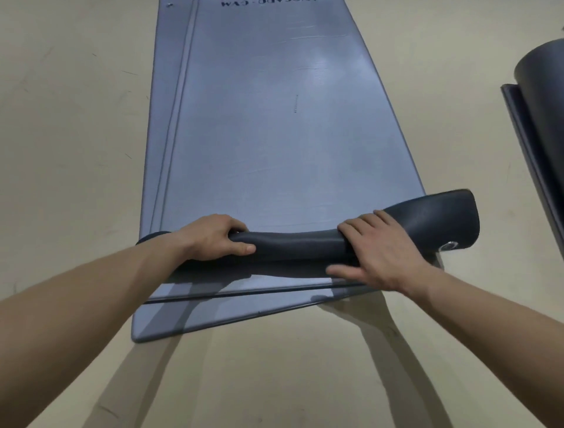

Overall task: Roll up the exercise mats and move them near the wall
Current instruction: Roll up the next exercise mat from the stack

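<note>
**Near end of exercise mat rolled under both hands**

A long grey-blue foam exercise mat [274, 122] is laid flat on the beige floor [76, 122], stretching away from the person. Its near end has been turned over into a tight dark roll [296, 244], which lies across the mat's width, with the darker underside shown outward.

The roll is grasped by the left hand [213, 238] near the mat's left edge: the fingers are curled over the top and the thumb is pressed against the near side. The roll is clasped by the right hand [378, 253] closer to the right edge, with the fingers draped over its top and the thumb spread low along its near side. Beyond the right hand the roll is looser and flares out past the mat's right edge, where a round metal eyelet [448, 246] is seen in the corner.

A second grey-blue mat [213, 317] is spread beneath the first, its near edge and left corner lying closer to the person and slightly skewed. Dark printed lettering [265, 3] is seen upside down at the far end of the upper mat.

At the right edge of the view, well apart from the hands, a dark rolled mat [540, 67] rests on the floor, only partly visible.
</note>
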Motion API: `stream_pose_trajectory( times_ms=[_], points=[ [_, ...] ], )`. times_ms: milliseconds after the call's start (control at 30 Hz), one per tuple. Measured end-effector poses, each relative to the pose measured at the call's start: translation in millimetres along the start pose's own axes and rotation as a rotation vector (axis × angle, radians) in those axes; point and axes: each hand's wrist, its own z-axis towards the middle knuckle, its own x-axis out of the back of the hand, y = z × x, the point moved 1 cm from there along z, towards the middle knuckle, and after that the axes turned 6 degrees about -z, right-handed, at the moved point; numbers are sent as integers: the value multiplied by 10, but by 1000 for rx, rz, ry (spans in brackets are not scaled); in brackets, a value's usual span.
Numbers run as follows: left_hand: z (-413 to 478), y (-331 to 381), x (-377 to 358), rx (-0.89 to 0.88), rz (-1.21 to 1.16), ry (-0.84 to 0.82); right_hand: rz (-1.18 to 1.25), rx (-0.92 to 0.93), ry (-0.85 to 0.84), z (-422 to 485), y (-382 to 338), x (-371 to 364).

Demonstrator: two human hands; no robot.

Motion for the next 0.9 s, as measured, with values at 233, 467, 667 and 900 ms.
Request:
stream_pose_trajectory(
  times_ms=[233,467,667,900],
  points=[
    [25,43,41,54,-7,-27,102,-39,-28,129,19,-71],
    [15,256,-297,-208,340,659,407,-75,-301,660,356,137],
    [164,244,-408,-302,582,544,181,-207,58,671,323,49],
    [336,199,-129,-315,554,417,-75,-236,126,313,245,-284]
  ],
)
